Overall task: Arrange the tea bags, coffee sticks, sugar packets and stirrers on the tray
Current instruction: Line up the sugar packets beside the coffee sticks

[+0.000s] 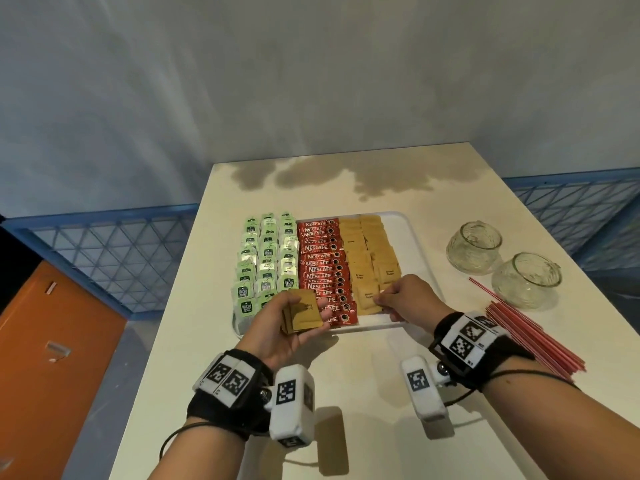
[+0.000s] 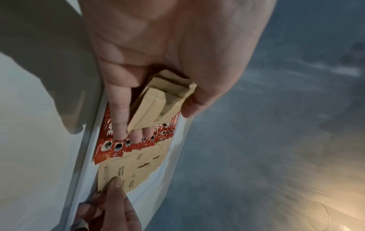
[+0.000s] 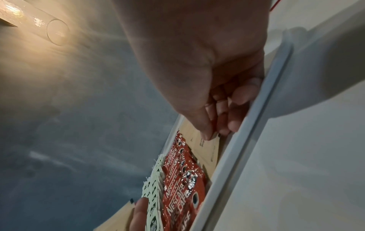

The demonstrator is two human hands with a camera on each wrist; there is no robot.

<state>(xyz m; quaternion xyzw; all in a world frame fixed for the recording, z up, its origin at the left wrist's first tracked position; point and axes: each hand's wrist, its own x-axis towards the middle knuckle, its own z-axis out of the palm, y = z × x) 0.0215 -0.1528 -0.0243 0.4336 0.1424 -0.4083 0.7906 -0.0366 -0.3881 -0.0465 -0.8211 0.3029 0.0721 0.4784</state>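
Observation:
A white tray (image 1: 417, 237) holds rows of green tea bags (image 1: 266, 258) at left, red coffee sticks (image 1: 322, 268) in the middle and brown sugar packets (image 1: 370, 251) at right. Over the tray's near edge my left hand (image 1: 300, 325) grips a small stack of sugar packets (image 1: 306, 315), seen closer in the left wrist view (image 2: 158, 100). My right hand (image 1: 384, 299) pinches one sugar packet (image 3: 205, 150) lying at the near end of the sugar rows, thumb on top. Red stirrers (image 1: 530, 337) lie loose on the table, right of the tray.
Two empty glass jars (image 1: 474, 251) (image 1: 526, 284) stand on the white table right of the tray, behind the stirrers. A bare strip of tray floor (image 1: 398, 223) runs along its right side. An orange cabinet (image 1: 52, 341) stands left of the table.

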